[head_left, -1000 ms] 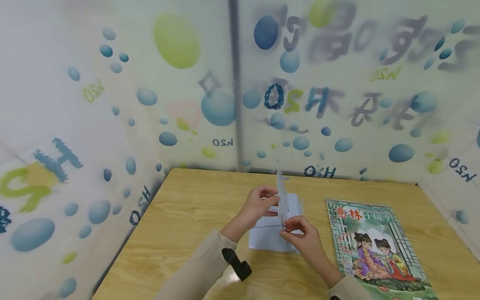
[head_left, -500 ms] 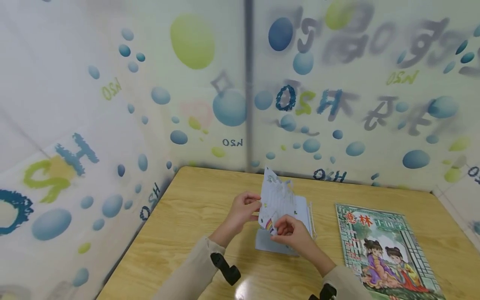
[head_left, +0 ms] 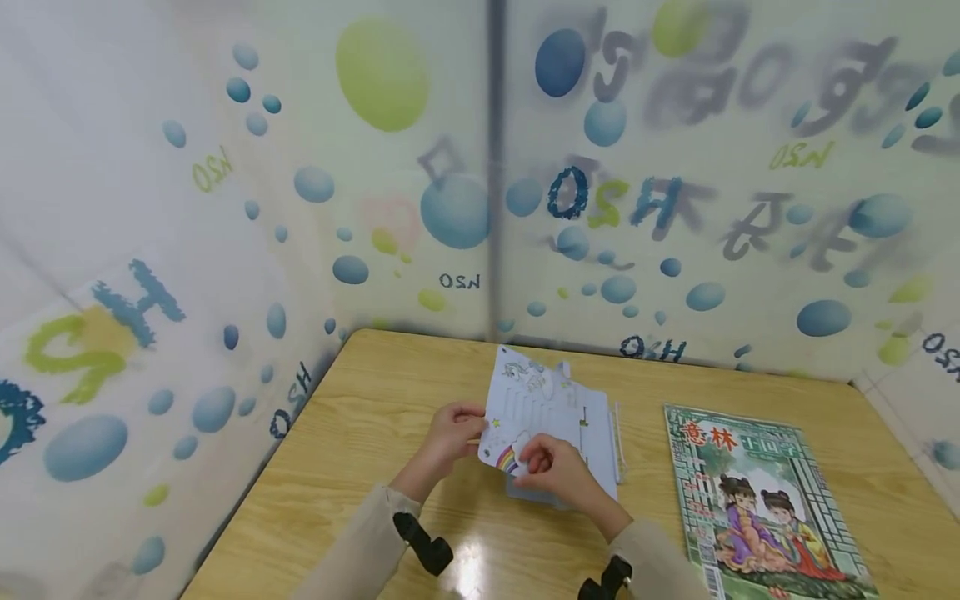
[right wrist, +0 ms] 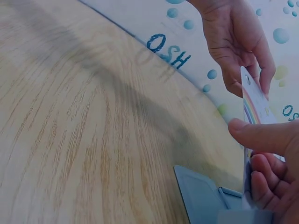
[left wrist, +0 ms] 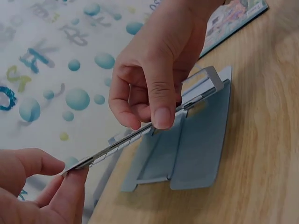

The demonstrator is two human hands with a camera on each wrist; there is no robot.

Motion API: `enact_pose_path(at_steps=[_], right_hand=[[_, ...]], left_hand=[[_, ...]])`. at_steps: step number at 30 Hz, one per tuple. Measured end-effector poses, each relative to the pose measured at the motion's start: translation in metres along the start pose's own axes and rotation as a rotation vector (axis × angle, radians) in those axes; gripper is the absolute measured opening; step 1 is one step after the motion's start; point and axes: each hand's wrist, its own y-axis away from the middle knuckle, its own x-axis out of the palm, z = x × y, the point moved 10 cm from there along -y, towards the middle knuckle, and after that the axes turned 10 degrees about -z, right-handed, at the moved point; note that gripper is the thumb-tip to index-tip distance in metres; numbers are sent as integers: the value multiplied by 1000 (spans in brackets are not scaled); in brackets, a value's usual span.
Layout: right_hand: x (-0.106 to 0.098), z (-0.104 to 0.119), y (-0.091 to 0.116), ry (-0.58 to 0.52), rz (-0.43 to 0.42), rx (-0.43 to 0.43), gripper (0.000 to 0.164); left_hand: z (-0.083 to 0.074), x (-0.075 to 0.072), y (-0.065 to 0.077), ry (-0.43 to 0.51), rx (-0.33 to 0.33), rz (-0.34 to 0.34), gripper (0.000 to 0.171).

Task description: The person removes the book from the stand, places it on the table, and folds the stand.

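Observation:
A book stand's white panel (head_left: 528,408), printed with unicorns, a rainbow and a row of slots, is lifted at an angle over its blue-grey base (left wrist: 201,140). At the panel's left edge my left hand (head_left: 452,435) pinches it between thumb and fingers. My right hand (head_left: 561,473) grips the lower edge beside the rainbow, thumb on the near side in the right wrist view. A pale bracket (left wrist: 212,78) sticks up near the panel's far end. The base lies on the table, partly hidden behind the panel in the head view.
A magazine (head_left: 765,500) with two cartoon figures on its cover lies at the right of the wooden table (head_left: 360,417). A bubble-patterned wall covering (head_left: 405,250) rises behind the table's back edge. A thin clear strip (head_left: 619,442) runs beside the stand's right side.
The panel has swung leftward from nearly edge-on, so its printed face now shows to the head camera. Both hands have moved left with it, still holding its edges.

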Motion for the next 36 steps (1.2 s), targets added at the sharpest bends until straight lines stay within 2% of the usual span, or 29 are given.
enact_pose_path(at_steps=[11,21,24,28,32,36], right_hand=[[22,-12,-6,108,28,20,26],[33,-15,-6,220,15,-31,28],[34,-18,-6,245,16,-12,29],[36,-20,-7,281,33,-2,28],[38,-19,-8,301,55,1,28],[39,-21,-10,314,69,0,28]], left_hand=[[29,-15,-7,-90,-18,2,32],[54,-21,-16,-151,-51,-24,34],[58,-22,-18,-205,-39,-39,32],[58,-23,-21,-286,14,-64,30],[58,-21,-24,-316,59,-70,29],[60,-20,-26,-331,57,-66,28]])
